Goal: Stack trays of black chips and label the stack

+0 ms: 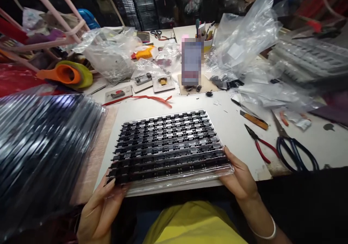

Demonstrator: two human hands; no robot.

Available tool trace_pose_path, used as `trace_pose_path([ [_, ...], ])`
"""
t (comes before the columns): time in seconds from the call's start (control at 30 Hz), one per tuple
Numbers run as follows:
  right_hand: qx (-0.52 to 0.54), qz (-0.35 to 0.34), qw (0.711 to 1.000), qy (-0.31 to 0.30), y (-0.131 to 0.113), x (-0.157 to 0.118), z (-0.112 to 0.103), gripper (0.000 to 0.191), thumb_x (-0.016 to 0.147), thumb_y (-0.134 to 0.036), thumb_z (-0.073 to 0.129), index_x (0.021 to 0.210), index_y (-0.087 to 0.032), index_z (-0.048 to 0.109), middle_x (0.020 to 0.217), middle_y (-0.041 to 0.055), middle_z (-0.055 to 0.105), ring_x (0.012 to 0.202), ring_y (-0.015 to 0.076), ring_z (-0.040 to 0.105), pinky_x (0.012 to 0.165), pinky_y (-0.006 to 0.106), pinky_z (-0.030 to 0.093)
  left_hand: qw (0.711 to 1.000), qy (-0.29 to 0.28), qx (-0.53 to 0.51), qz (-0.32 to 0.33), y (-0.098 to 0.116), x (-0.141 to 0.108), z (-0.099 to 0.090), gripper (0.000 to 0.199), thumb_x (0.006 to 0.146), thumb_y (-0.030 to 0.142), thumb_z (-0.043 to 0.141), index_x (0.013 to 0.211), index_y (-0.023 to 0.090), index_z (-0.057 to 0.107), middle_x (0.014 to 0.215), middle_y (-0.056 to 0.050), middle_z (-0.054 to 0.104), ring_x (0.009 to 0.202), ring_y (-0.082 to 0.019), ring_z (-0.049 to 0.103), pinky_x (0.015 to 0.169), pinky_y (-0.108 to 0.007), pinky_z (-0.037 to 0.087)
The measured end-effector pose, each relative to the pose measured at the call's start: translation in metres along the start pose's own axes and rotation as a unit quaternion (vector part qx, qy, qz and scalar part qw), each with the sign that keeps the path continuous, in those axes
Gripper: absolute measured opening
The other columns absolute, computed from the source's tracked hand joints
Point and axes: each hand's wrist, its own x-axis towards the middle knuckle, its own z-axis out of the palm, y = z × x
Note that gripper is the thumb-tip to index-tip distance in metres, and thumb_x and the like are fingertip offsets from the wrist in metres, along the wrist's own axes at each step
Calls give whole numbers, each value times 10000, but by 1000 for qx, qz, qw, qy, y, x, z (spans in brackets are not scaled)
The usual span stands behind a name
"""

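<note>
Between my two hands is a clear plastic tray [176,179] filled with rows of small black parts [168,142], tilted over the front edge of the white work board. My left hand [100,207] grips its near left corner, thumb on top. On the other side my right hand [240,175] holds the right edge near the front corner, its fingers partly hidden beneath. What the black parts are I cannot make out; they look alike and carry small pale marks.
A tall stack of filled plastic trays [46,142] stands at the left. Red-handled pliers [262,146], scissors [293,150] and a cutter knife [254,119] lie at the right. Plastic bags [108,55], small jigs [163,83] and a blurred phone-like panel [191,61] occupy the back.
</note>
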Motion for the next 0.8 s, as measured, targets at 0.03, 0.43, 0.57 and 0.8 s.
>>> trace_pose_path([
  [0.03,3,-6,1000,-4,0,0,0,244,861,-340,599,1069,-241,680,1112,21,684,1119,220,579,1057,445,368,1000,6,0,0,0,0,2,572,834,59,433,1328,345,478,1205,-18,648,1072,-209,621,814,-298,566],
  [0.43,66,-40,997,19,2,2,-3,272,886,-318,552,1129,-261,659,1194,6,645,1165,221,543,1065,454,370,999,-25,33,10,-3,0,5,569,810,40,518,1319,292,501,1205,-53,645,1095,-247,604,907,-364,524],
  [0.57,83,-13,996,13,0,-1,-5,288,908,-332,513,1162,-281,638,1244,-17,615,1194,213,519,1071,448,366,998,-55,39,0,-3,1,3,562,798,38,550,1305,277,517,1220,-61,635,1091,-262,606,926,-407,512],
  [0.8,43,-5,999,-9,1,-5,-2,316,919,-399,487,1173,-276,631,1241,10,617,1178,221,535,1063,463,367,997,-62,35,3,-5,2,3,520,826,59,521,1290,294,523,1227,-43,633,1124,-242,587,947,-409,498],
])
